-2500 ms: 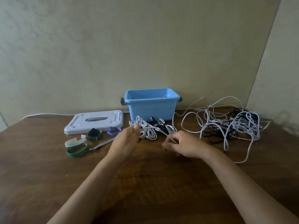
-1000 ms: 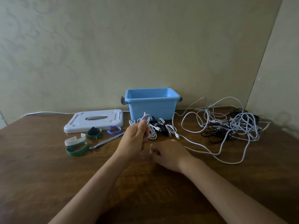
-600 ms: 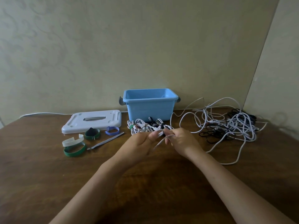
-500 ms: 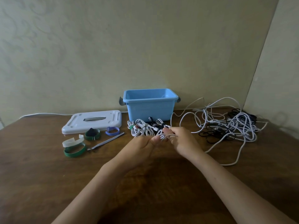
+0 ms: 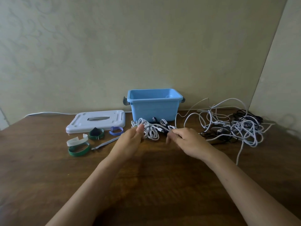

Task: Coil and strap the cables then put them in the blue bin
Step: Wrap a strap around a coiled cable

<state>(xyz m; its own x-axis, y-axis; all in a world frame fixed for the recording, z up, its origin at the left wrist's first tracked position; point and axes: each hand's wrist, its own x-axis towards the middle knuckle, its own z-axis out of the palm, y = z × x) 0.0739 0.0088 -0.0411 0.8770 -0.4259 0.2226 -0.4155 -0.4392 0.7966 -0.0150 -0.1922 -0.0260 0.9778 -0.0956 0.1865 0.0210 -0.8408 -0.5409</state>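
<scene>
Coiling step, in our judgement. Just in front of the blue bin (image 5: 154,106), our left hand (image 5: 130,142) holds white cable loops (image 5: 150,132); our right hand (image 5: 187,141) pinches the strand. Next: feed slack from the tangle (image 5: 236,128) right of the bin, then strap.

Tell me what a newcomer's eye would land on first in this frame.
The blue bin at the back of the wooden table stands out first, open, with its white lid lying flat to its left. Next comes the big tangle of white and black cables sprawled to the bin's right. In front of the bin, the left hand and right hand work a white cable between them.
</scene>
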